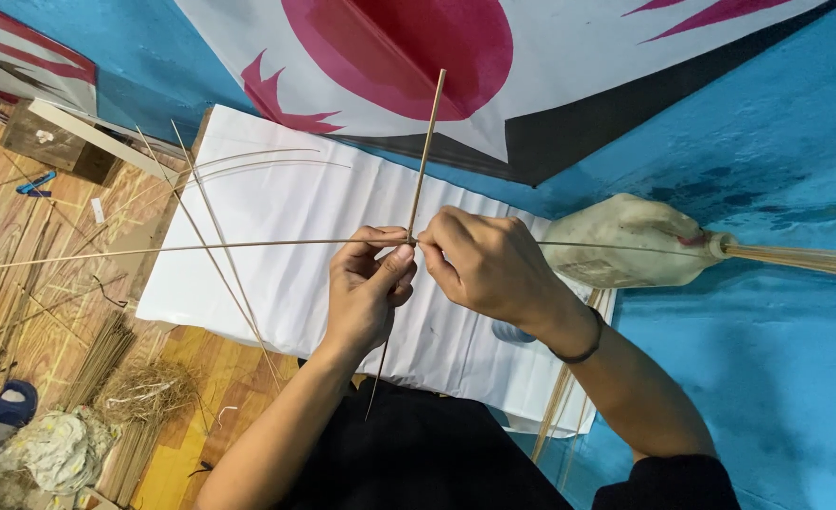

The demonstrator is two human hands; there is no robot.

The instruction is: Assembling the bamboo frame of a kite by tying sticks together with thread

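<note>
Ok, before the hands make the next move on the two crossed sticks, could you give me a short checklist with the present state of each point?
1. Left hand grips the crossing of the thin upright bamboo stick and the long thin horizontal bamboo stick: ok.
2. Right hand has its fingers at the same crossing: ok.
3. Sticks cross at roughly a right angle: ok.
4. Binding thread at the joint: cannot tell, the fingers hide it.
5. White paper sheet lies flat beneath the hands: ok.
6. Off-white plastic bottle stays apart from the right hand: ok.
</note>
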